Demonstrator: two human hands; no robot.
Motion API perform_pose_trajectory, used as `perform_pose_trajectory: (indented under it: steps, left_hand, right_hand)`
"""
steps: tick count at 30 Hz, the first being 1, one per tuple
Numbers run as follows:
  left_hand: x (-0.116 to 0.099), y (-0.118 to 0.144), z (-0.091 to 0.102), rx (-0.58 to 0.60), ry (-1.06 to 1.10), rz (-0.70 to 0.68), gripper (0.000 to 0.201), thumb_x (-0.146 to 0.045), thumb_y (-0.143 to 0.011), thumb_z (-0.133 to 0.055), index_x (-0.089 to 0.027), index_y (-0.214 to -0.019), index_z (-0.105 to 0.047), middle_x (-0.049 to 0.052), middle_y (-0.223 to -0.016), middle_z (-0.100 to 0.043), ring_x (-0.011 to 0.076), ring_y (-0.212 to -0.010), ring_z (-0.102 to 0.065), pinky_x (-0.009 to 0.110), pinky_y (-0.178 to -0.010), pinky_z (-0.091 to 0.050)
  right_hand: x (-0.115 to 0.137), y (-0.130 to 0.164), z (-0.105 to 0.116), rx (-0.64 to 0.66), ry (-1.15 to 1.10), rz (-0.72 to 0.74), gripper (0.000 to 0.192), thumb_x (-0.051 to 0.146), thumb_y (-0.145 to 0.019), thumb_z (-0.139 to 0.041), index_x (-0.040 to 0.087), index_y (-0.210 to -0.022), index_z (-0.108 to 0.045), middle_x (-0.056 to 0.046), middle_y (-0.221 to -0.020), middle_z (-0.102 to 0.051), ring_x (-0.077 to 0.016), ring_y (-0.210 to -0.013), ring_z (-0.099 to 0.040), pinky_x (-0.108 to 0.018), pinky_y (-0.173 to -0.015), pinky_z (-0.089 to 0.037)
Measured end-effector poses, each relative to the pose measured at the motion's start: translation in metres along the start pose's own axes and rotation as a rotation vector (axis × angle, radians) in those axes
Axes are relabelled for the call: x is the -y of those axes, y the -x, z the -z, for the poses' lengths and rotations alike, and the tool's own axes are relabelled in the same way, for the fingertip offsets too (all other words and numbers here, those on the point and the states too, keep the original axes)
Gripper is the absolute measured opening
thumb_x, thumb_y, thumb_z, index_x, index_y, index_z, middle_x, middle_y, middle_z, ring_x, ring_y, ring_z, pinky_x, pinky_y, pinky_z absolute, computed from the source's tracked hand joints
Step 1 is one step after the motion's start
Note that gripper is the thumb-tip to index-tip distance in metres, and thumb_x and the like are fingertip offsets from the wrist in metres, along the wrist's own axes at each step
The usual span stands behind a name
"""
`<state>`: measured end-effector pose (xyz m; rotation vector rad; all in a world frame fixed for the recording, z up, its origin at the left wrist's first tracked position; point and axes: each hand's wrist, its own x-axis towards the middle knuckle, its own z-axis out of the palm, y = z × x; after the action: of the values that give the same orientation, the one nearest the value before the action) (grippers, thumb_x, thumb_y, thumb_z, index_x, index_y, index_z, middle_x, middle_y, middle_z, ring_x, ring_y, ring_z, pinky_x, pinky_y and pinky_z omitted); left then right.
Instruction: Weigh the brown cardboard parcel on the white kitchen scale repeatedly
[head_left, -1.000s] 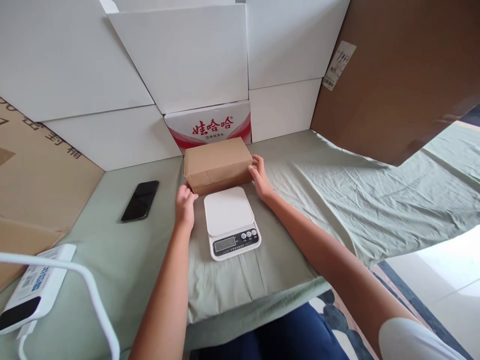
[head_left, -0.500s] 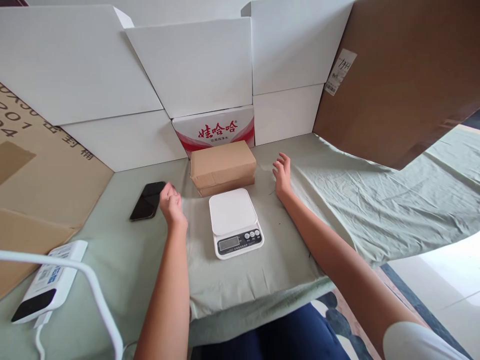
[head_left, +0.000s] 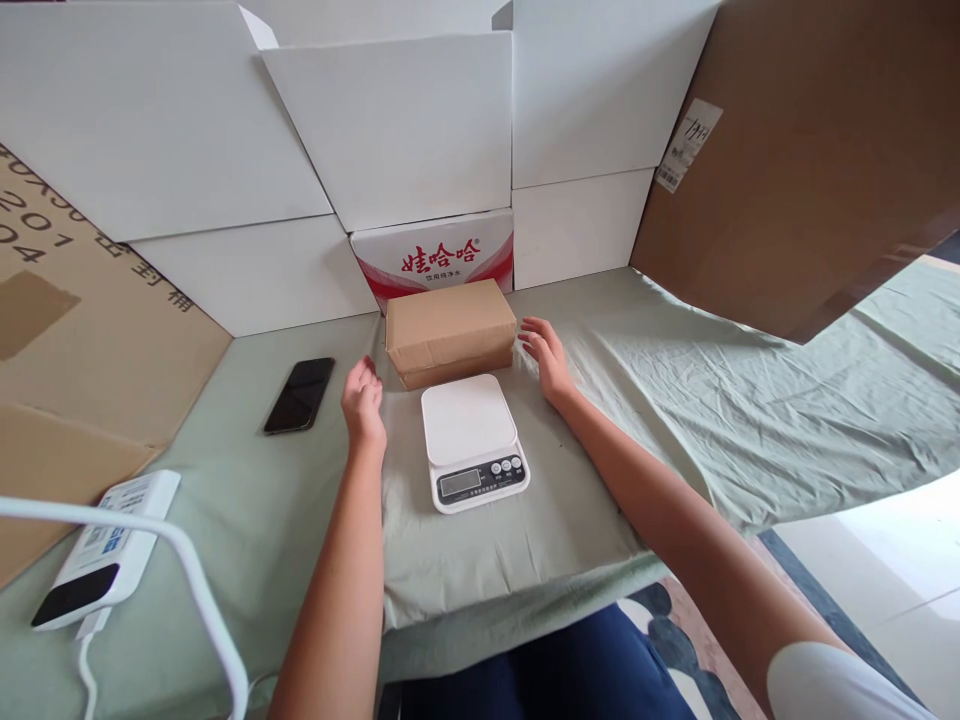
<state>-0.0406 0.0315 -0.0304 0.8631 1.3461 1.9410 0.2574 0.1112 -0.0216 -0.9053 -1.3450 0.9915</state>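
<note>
Fingers loosely spread, holding nothing: left hand (head_left: 363, 398) and right hand (head_left: 546, 358), one to each side of the white scale (head_left: 472, 441) on the green cloth (head_left: 675, 400). Behind the scale: brown box (head_left: 451, 330), closed, between both hands, untouched. Left: black phone (head_left: 299, 394). Rear: white cartons (head_left: 405, 130).

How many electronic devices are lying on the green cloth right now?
3. A black phone lies left of the left hand. A white kitchen scale sits between both hands, before the brown box. A white power bank lies at the near left edge.
</note>
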Motion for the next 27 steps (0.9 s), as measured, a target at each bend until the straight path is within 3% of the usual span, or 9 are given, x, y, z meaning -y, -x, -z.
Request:
perform_pose_trajectory:
  steps: [8, 16, 21, 27]
  left_hand:
    - [0.003, 0.008, -0.007, 0.177, -0.045, -0.014, 0.060, -0.032, -0.073, -0.065, -0.021, -0.132, -0.066, 0.014, -0.147, -0.061, 0.0294, -0.142, -0.051, 0.044, -0.118, -0.037]
    - [0.007, 0.008, -0.008, 0.192, -0.066, 0.064, 0.065, -0.032, -0.070, -0.067, -0.020, -0.134, -0.064, 0.016, -0.150, -0.057, 0.0328, -0.145, -0.048, 0.047, -0.117, -0.039]
    - [0.005, 0.010, -0.011, 0.182, -0.082, 0.051, 0.060, -0.031, -0.071, -0.066, -0.020, -0.130, -0.066, 0.017, -0.142, -0.063, 0.0331, -0.141, -0.052, 0.049, -0.116, -0.039]
    - [-0.013, 0.030, -0.018, 0.160, -0.059, -0.173, 0.059, -0.029, -0.071, -0.068, -0.020, -0.129, -0.066, 0.017, -0.146, -0.061, 0.0338, -0.143, -0.050, 0.047, -0.118, -0.037]
  right_hand:
    - [0.002, 0.003, -0.011, 0.127, -0.093, -0.051, 0.046, 0.051, -0.090, -0.055, 0.033, -0.133, -0.055, -0.003, -0.148, -0.057, -0.0262, -0.141, -0.050, -0.049, -0.118, -0.043]
    - [0.009, 0.010, -0.019, 0.176, -0.058, -0.009, 0.058, 0.049, -0.091, -0.055, 0.033, -0.146, -0.045, -0.002, -0.158, -0.049, -0.0259, -0.147, -0.044, -0.049, -0.125, -0.033]
    - [0.013, 0.014, -0.023, 0.186, -0.020, 0.025, 0.065, 0.051, -0.091, -0.056, 0.028, -0.150, -0.043, -0.006, -0.158, -0.048, -0.0273, -0.139, -0.050, -0.047, -0.120, -0.038]
    - [0.026, 0.021, -0.020, 0.131, -0.033, 0.162, 0.073, 0.062, -0.091, -0.056, 0.032, -0.154, -0.035, -0.007, -0.158, -0.045, -0.0281, -0.136, -0.052, -0.047, -0.113, -0.046]
